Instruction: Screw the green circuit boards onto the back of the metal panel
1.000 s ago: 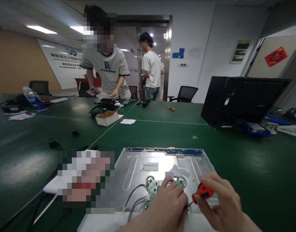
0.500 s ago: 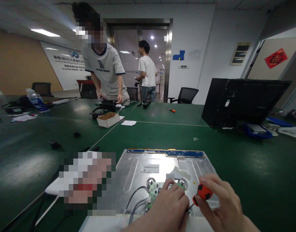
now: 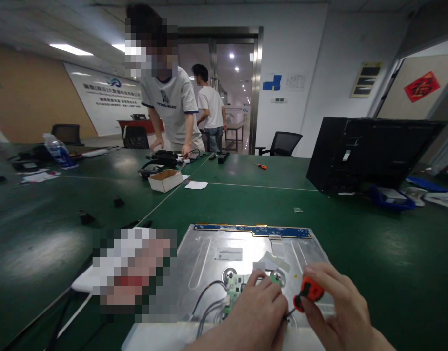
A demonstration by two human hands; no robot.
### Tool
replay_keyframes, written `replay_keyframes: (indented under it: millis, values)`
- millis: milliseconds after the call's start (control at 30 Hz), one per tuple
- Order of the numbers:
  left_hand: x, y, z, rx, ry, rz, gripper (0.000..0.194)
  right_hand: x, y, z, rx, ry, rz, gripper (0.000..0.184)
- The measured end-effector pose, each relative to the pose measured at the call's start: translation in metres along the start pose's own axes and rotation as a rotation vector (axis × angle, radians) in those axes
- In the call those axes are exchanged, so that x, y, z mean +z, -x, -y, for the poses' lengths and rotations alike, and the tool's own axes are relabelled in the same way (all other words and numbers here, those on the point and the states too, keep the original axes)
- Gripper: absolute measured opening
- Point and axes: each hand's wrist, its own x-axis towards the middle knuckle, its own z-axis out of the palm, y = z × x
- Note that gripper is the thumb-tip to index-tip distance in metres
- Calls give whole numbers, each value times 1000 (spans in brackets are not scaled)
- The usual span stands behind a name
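Note:
My right hand (image 3: 343,304) grips the orange and black handle of a screwdriver (image 3: 311,291) between thumb and fingers. The shaft slants down and left toward the metal back panel (image 3: 205,248), and its tip is hidden behind my left hand (image 3: 258,304). That hand lies over a green circuit board (image 3: 234,287) with its fingers curled and close together; whatever is under them is out of sight. Black and grey cables (image 3: 205,304) run from the board's left side. A blue circuit strip (image 3: 227,229) lines the panel's far edge.
Left of the panel lies a partly pixelated white and pink item (image 3: 125,268). Farther off are an open small box (image 3: 166,180), another screwdriver (image 3: 260,166), a water bottle (image 3: 59,152) and a black monitor (image 3: 370,153). Across the table a person (image 3: 171,97) leans over black equipment.
The screwdriver handle has turned a little in my right hand, while my left hand stays put. A person near the door has moved left. The view has shifted slightly.

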Motion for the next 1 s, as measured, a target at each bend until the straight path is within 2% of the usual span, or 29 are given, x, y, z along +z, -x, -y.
replay_keyframes:
  millis: [200,400,600,700,867,1000]
  values:
    - [1,1,1,9,30,-23,21,1,3,-2,-28,-42,-1,29]
    - [-2,0,1,7,48,-7,23,-6,18,-3,66,-33,200,38]
    - [-2,1,1,18,88,-31,20,1,5,-4,-13,-66,44,32]
    - [-3,1,0,14,105,-32,19,0,3,-4,-38,-74,66,35]
    - [-6,1,-2,8,155,-53,23,-5,4,-3,2,-67,179,46]
    - [-11,2,-3,-1,163,-42,19,-3,-2,-2,-25,-107,124,44]
